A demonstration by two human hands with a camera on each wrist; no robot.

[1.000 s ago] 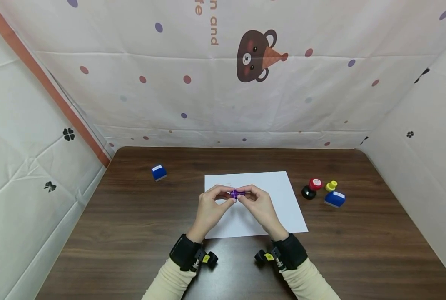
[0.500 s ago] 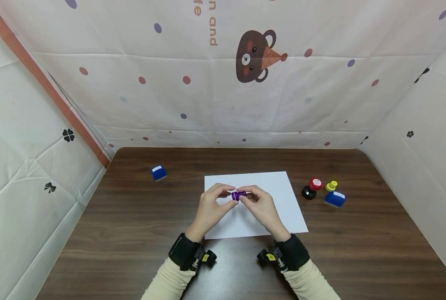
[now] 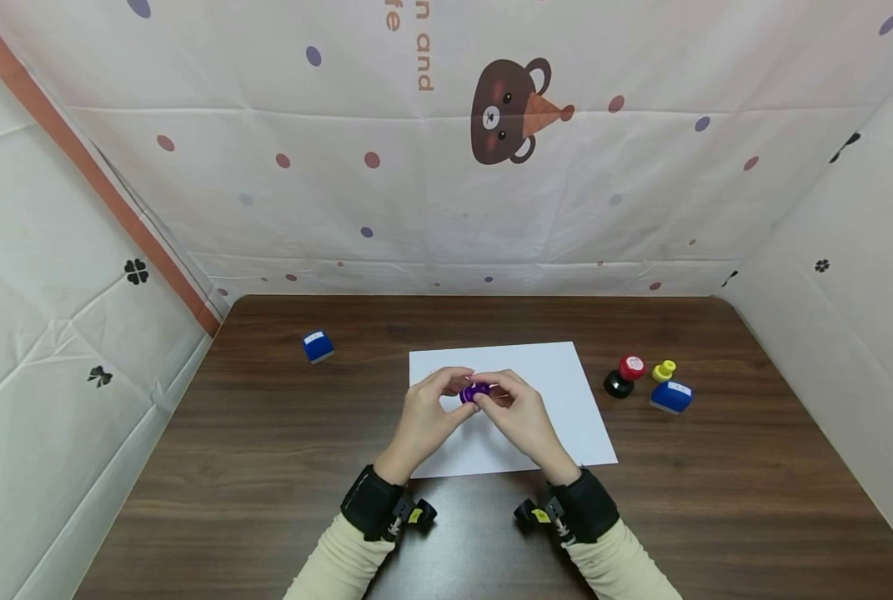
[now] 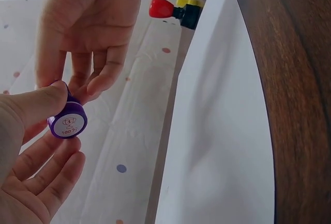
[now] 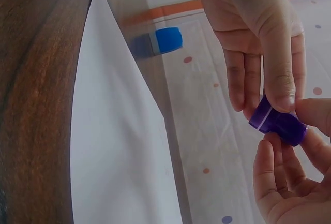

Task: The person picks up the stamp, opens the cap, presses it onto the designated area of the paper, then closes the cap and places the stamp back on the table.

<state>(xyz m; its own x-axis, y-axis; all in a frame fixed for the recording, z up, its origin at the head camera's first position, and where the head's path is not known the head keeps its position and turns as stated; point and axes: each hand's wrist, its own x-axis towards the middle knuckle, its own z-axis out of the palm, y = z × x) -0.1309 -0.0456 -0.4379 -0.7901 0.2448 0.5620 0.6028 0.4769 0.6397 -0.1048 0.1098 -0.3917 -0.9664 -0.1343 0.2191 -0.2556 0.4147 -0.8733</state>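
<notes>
Above the white paper (image 3: 566,433) both hands hold a small purple stamp (image 3: 474,392) between them. Its round white end in the left wrist view carries a red trophy mark with 100 under it. My left hand (image 3: 425,421) pinches the stamp between thumb and fingers, the thumb lying along its side. The right hand (image 3: 521,417) grips it from the other side, also with thumb and fingertips. In the right wrist view the purple stamp (image 5: 284,125) shows a thin white ring, and fingertips cover part of its body.
On the brown table (image 3: 266,467), to the right of the paper, stand a red knob (image 3: 631,367) with a black base (image 3: 618,385), a yellow knobbed piece (image 3: 664,371) and a blue block (image 3: 671,397). Another blue block (image 3: 318,346) lies at the far left. White printed cloth (image 3: 303,192) hangs behind.
The purple stamp shifted slightly right, then back left, and its tilt changed a little. Both hands stay on it and have drawn slightly closer together since half a second ago.
</notes>
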